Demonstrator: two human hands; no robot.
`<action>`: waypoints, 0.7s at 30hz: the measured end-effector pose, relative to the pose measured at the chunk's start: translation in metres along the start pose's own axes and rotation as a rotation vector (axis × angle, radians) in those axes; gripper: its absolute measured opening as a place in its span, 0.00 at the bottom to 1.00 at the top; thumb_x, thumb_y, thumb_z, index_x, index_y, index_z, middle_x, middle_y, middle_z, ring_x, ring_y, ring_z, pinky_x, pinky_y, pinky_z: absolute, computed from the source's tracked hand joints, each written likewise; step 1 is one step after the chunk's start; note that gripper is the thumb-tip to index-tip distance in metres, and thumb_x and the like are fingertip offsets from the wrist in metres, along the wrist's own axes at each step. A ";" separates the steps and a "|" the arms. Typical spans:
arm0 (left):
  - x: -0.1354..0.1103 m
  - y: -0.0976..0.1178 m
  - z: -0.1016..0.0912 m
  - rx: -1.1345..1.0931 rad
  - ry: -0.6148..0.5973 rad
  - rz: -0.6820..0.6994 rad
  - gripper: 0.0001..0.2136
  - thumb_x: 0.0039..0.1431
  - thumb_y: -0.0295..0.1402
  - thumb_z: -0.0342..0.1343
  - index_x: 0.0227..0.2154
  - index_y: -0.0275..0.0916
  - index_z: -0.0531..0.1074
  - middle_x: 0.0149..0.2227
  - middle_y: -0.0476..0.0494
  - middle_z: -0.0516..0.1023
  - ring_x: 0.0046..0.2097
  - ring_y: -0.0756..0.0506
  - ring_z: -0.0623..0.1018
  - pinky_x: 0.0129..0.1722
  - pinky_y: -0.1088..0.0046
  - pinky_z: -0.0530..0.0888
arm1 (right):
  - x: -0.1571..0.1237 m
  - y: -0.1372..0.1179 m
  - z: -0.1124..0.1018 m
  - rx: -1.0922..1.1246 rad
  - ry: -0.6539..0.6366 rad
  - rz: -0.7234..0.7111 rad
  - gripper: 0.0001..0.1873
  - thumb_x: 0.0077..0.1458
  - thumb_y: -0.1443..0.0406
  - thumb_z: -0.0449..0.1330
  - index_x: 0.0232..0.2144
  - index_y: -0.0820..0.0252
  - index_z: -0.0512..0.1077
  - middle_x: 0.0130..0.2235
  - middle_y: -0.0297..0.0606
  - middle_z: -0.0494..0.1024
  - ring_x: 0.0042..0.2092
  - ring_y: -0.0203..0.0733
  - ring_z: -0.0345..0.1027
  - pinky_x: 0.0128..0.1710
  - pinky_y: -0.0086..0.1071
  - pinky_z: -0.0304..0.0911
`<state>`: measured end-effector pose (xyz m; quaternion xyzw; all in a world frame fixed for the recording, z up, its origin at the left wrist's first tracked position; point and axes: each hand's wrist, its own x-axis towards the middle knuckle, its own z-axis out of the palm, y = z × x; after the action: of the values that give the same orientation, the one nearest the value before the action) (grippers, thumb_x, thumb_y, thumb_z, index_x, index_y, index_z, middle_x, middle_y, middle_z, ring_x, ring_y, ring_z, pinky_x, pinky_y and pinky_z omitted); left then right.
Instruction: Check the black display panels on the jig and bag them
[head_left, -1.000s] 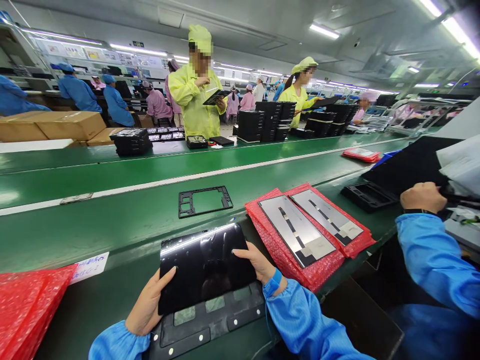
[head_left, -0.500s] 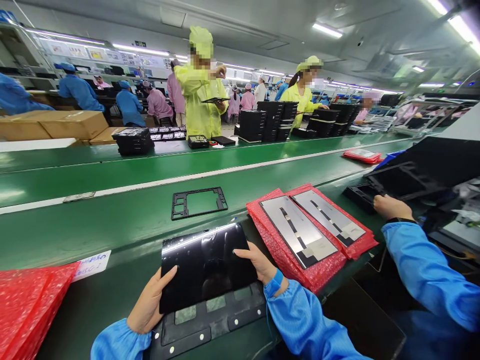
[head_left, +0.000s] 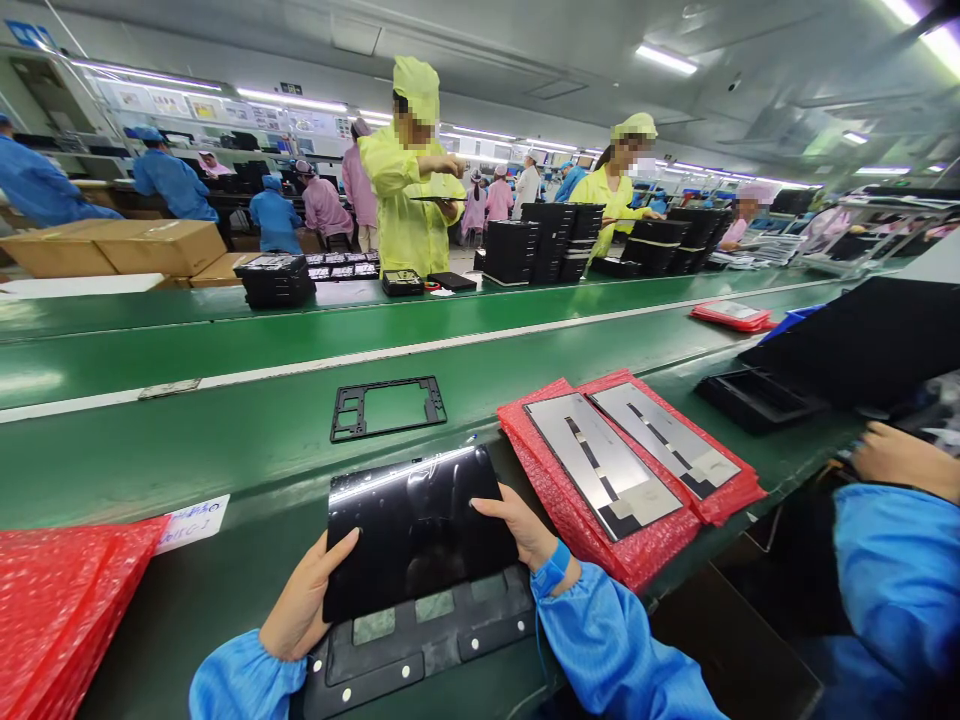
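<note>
My left hand point(head_left: 300, 605) grips the left edge of a glossy black screen panel point(head_left: 416, 525), thumb on its face. My right hand point(head_left: 521, 528) holds the panel's right edge, fingers curled over it. The panel lies tilted over a dark fixture tray point(head_left: 427, 645) with white studs at the near table edge. Both my sleeves are blue.
A black plastic frame point(head_left: 388, 406) lies on the green conveyor belt point(head_left: 225, 440). Two silver panels point(head_left: 604, 465) rest on red bubble wrap point(head_left: 645, 555) to the right. More red wrap point(head_left: 52, 600) is at the left. A co-worker's hand point(head_left: 904, 460) is at right by black trays point(head_left: 757, 400). Workers stand across the belt.
My hands and the panel stay put. The black frame has drifted left on the belt. The co-worker's hand at right has pulled back from the black tray toward the table edge.
</note>
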<state>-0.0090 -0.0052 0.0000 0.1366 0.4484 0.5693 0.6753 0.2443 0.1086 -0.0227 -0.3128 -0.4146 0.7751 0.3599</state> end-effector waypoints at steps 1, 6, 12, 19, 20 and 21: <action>0.000 0.000 0.000 0.000 -0.001 0.001 0.35 0.55 0.33 0.61 0.64 0.46 0.54 0.57 0.40 0.72 0.55 0.37 0.74 0.57 0.62 0.70 | 0.000 0.000 0.000 0.000 0.000 -0.001 0.23 0.41 0.61 0.70 0.41 0.62 0.75 0.40 0.40 0.80 0.43 0.48 0.74 0.48 0.42 0.64; -0.001 0.000 -0.001 -0.002 -0.006 0.004 0.34 0.56 0.33 0.60 0.64 0.47 0.54 0.57 0.41 0.71 0.55 0.38 0.73 0.57 0.63 0.69 | -0.001 -0.001 0.001 0.000 -0.001 -0.002 0.22 0.42 0.62 0.70 0.41 0.62 0.76 0.40 0.40 0.80 0.44 0.48 0.74 0.48 0.42 0.64; 0.000 -0.001 -0.002 0.008 0.009 0.004 0.33 0.54 0.33 0.62 0.63 0.46 0.57 0.56 0.39 0.73 0.54 0.37 0.74 0.57 0.61 0.70 | 0.000 0.000 0.000 0.001 -0.011 -0.008 0.21 0.42 0.61 0.70 0.41 0.61 0.76 0.39 0.39 0.80 0.40 0.46 0.75 0.47 0.41 0.64; 0.000 -0.001 0.000 -0.008 0.017 0.000 0.33 0.54 0.32 0.61 0.63 0.45 0.57 0.55 0.39 0.74 0.54 0.37 0.74 0.57 0.60 0.69 | 0.000 0.003 -0.002 -0.006 -0.009 -0.006 0.21 0.43 0.62 0.69 0.42 0.60 0.75 0.41 0.39 0.80 0.42 0.47 0.74 0.44 0.38 0.65; 0.000 0.000 0.001 -0.013 0.023 0.001 0.33 0.55 0.32 0.61 0.63 0.45 0.57 0.55 0.40 0.73 0.54 0.37 0.74 0.57 0.61 0.68 | 0.000 0.003 -0.002 -0.009 -0.004 -0.007 0.21 0.43 0.62 0.69 0.42 0.60 0.75 0.41 0.39 0.80 0.42 0.47 0.74 0.43 0.38 0.65; 0.000 0.000 0.002 -0.017 0.029 0.001 0.34 0.55 0.32 0.61 0.63 0.45 0.56 0.56 0.40 0.73 0.54 0.38 0.74 0.57 0.61 0.68 | 0.000 0.003 -0.002 -0.014 0.001 -0.007 0.21 0.43 0.62 0.69 0.43 0.60 0.75 0.40 0.39 0.80 0.41 0.46 0.74 0.42 0.37 0.65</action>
<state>-0.0074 -0.0046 0.0008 0.1227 0.4533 0.5753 0.6697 0.2450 0.1083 -0.0260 -0.3143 -0.4207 0.7709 0.3605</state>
